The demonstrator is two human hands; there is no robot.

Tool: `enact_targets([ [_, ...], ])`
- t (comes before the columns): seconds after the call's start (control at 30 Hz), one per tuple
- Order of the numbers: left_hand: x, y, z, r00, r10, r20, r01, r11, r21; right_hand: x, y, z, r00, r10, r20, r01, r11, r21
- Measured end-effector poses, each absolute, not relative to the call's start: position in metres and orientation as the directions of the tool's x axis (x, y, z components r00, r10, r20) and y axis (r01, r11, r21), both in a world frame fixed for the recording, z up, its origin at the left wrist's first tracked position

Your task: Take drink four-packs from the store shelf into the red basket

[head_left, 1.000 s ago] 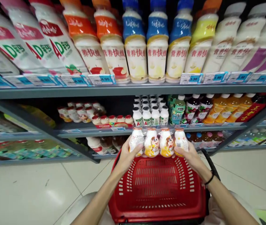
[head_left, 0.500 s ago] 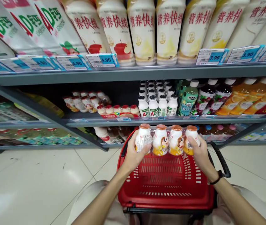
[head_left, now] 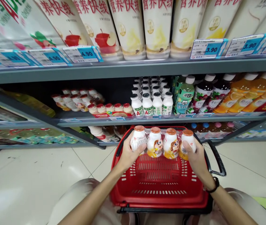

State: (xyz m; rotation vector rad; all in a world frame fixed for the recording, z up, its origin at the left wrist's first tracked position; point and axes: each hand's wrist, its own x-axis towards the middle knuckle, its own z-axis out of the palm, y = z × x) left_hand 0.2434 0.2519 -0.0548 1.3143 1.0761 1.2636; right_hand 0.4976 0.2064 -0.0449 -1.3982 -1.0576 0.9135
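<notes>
Between my two hands is a shrink-wrapped pack of small drink bottles (head_left: 155, 144), white and orange with cartoon faces and orange caps. My left hand (head_left: 131, 153) is closed round the pack's left end, thumb across the front of a bottle. On its right end my right hand (head_left: 196, 155) grips in the same way, the thumb on the end bottle; a dark band circles that wrist. The pack stays upright over the far part of a red shopping basket (head_left: 161, 200), whose slotted inner wall shows below it. My fingers behind the pack are hidden.
A middle shelf (head_left: 147, 121) holds white AD bottles (head_left: 147, 103), a red-capped pack (head_left: 110, 109), more cartoon-bottle packs (head_left: 76, 100) and juice bottles (head_left: 236, 93). Above, a shelf edge (head_left: 133, 70) carries price tags and large bottles. The basket's black handle (head_left: 217, 159) sticks out right.
The view has shifted, so the shelves sit a little further left and the top row is nearer. The pack and both hands are slightly lower over the basket, still gripping.
</notes>
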Motion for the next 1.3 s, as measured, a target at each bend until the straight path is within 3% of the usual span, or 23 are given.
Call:
enact_targets([
  [0.23, 0.251, 0.241, -0.059, 0.089, 0.985, 0.148, -0.013, -0.147, 0.989, 0.51, 0.199, -0.046, 0.291, 0.956, -0.04, 0.034, -0.052, -0.998],
  [0.73, 0.246, 0.228, -0.057, 0.0, 0.991, 0.133, -0.049, -0.133, 0.99, 0.499, 0.193, -0.033, 0.231, 0.972, 0.05, 0.095, 0.029, -0.995],
  [1.3, 0.245, 0.237, -0.032, 0.04, 0.984, 0.174, -0.001, -0.174, 0.985, 0.496, 0.216, -0.047, 0.265, 0.962, -0.062, -0.05, -0.05, -0.997],
])
